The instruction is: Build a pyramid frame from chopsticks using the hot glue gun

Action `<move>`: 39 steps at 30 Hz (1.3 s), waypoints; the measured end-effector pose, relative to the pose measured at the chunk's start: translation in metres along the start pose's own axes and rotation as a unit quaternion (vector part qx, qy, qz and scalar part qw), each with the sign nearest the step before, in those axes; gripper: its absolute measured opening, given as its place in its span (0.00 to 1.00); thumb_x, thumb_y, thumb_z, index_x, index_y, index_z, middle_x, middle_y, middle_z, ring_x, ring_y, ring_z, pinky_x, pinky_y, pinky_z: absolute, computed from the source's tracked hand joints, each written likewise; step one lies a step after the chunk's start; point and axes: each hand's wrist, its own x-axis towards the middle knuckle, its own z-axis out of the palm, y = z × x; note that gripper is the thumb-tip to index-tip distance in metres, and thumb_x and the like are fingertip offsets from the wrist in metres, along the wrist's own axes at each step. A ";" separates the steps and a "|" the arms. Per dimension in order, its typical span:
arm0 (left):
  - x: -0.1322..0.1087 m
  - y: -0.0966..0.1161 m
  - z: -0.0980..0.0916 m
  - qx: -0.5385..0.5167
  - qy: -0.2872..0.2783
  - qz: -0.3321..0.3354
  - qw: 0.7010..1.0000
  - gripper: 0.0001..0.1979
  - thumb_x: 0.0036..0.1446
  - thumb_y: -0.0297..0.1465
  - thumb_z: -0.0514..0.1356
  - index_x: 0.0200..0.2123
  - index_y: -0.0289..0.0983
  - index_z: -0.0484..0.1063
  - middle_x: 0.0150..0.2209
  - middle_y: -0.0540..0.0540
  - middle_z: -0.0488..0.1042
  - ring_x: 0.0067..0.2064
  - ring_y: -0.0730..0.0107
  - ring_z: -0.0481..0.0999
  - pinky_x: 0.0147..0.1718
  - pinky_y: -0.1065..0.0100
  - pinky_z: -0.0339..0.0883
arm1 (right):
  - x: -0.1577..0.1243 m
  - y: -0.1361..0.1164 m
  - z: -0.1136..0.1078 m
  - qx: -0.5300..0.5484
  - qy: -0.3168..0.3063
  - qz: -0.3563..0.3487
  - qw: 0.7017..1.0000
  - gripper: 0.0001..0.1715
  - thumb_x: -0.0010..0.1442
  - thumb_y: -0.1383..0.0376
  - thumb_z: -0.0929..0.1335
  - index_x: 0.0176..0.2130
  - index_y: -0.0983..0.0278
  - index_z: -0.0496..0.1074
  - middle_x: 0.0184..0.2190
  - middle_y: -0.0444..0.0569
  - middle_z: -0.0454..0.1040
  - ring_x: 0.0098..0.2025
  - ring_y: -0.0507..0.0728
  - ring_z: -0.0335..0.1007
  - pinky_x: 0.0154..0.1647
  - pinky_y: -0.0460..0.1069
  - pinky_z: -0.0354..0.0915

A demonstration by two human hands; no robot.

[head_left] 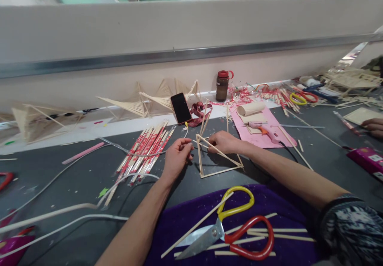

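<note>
A small open frame of thin wooden sticks point(220, 173) stands on the dark table in front of me. My right hand point(224, 142) reaches into it from the right, fingers closed round a thin stick at the upper left corner. My left hand point(177, 157) is just left of that corner, thumb and fingertips drawn together; whatever is between them is too small to make out. Nearer me, large scissors point(217, 231) with one yellow and one red handle lie on a purple cloth point(173, 218), among several loose sticks.
Packaged sticks point(143, 146) lie left, beside white cables. Behind are a phone point(180, 108), a bottle point(222, 86) and stick models point(128, 105) along the wall. A pink glue gun point(266, 131) rests on pink paper point(239, 124). Another person's hand point(374, 126) is at far right.
</note>
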 end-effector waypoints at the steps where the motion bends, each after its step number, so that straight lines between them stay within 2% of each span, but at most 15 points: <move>1: 0.000 0.000 0.000 0.001 -0.001 -0.001 1.000 0.18 0.50 0.40 0.61 0.40 0.34 0.71 0.28 0.49 0.74 0.19 0.78 0.70 0.13 0.78 0.57 | -0.001 0.001 0.000 0.029 0.006 -0.005 1.000 0.11 0.52 0.61 0.67 0.30 0.64 0.77 0.22 0.45 0.73 0.24 0.50 0.65 0.21 0.43 0.49; 4: 0.001 -0.002 0.000 0.004 -0.004 -0.005 1.000 0.17 0.50 0.40 0.61 0.40 0.35 0.71 0.27 0.50 0.74 0.19 0.79 0.69 0.14 0.78 0.57 | -0.005 0.006 -0.001 0.128 0.015 -0.008 0.992 0.09 0.50 0.64 0.67 0.28 0.66 0.76 0.20 0.42 0.71 0.23 0.49 0.64 0.22 0.42 0.52; 9: 0.003 -0.004 0.001 0.023 -0.004 -0.008 1.000 0.17 0.50 0.41 0.62 0.40 0.36 0.72 0.26 0.51 0.73 0.19 0.78 0.70 0.14 0.78 0.57 | -0.011 0.012 -0.008 0.286 -0.002 -0.010 0.958 0.05 0.50 0.68 0.65 0.28 0.67 0.71 0.17 0.39 0.68 0.20 0.48 0.65 0.22 0.41 0.57; 12: 0.003 -0.003 0.001 0.013 -0.004 -0.016 1.000 0.17 0.49 0.40 0.63 0.40 0.35 0.72 0.26 0.50 0.73 0.19 0.78 0.69 0.13 0.78 0.56 | -0.016 0.014 -0.014 0.309 0.013 -0.013 0.951 0.04 0.50 0.69 0.66 0.29 0.68 0.71 0.19 0.39 0.68 0.20 0.47 0.66 0.22 0.41 0.58; 16: 0.004 0.002 0.001 0.015 0.000 -0.020 1.000 0.16 0.49 0.39 0.63 0.39 0.36 0.72 0.25 0.50 0.73 0.18 0.79 0.69 0.13 0.78 0.56 | -0.025 0.016 -0.022 0.312 0.026 -0.015 0.949 0.08 0.51 0.69 0.66 0.34 0.68 0.72 0.22 0.40 0.70 0.20 0.47 0.67 0.23 0.41 0.60; 24: 0.001 0.012 0.001 0.025 0.016 -0.014 0.999 0.15 0.49 0.38 0.63 0.37 0.36 0.72 0.27 0.49 0.74 0.20 0.78 0.70 0.15 0.77 0.58 | -0.049 0.020 -0.036 0.317 0.065 -0.011 0.946 0.03 0.51 0.69 0.65 0.30 0.66 0.67 0.20 0.39 0.68 0.22 0.48 0.69 0.21 0.40 0.60; 27: -0.001 0.017 -0.002 0.032 -0.024 -0.032 0.999 0.14 0.48 0.38 0.63 0.37 0.36 0.72 0.26 0.49 0.74 0.20 0.77 0.69 0.16 0.77 0.57 | -0.053 0.023 -0.036 0.316 0.080 -0.007 0.945 0.02 0.51 0.70 0.64 0.30 0.65 0.66 0.20 0.39 0.69 0.22 0.48 0.69 0.21 0.41 0.61; 34: 0.005 0.027 -0.023 0.098 -0.170 -0.086 0.977 0.16 0.44 0.38 0.66 0.36 0.36 0.72 0.26 0.48 0.74 0.23 0.75 0.69 0.18 0.74 0.56 | -0.062 0.022 -0.037 0.327 0.109 0.003 0.939 0.02 0.50 0.70 0.65 0.28 0.65 0.64 0.18 0.39 0.68 0.21 0.49 0.69 0.20 0.41 0.61; 39: 0.006 0.027 -0.027 0.119 -0.229 -0.102 0.961 0.17 0.45 0.39 0.66 0.37 0.35 0.72 0.26 0.48 0.73 0.24 0.73 0.70 0.19 0.74 0.57 | -0.062 0.026 -0.034 0.337 0.131 0.006 0.932 0.03 0.51 0.70 0.65 0.28 0.64 0.63 0.19 0.39 0.67 0.21 0.49 0.70 0.20 0.41 0.63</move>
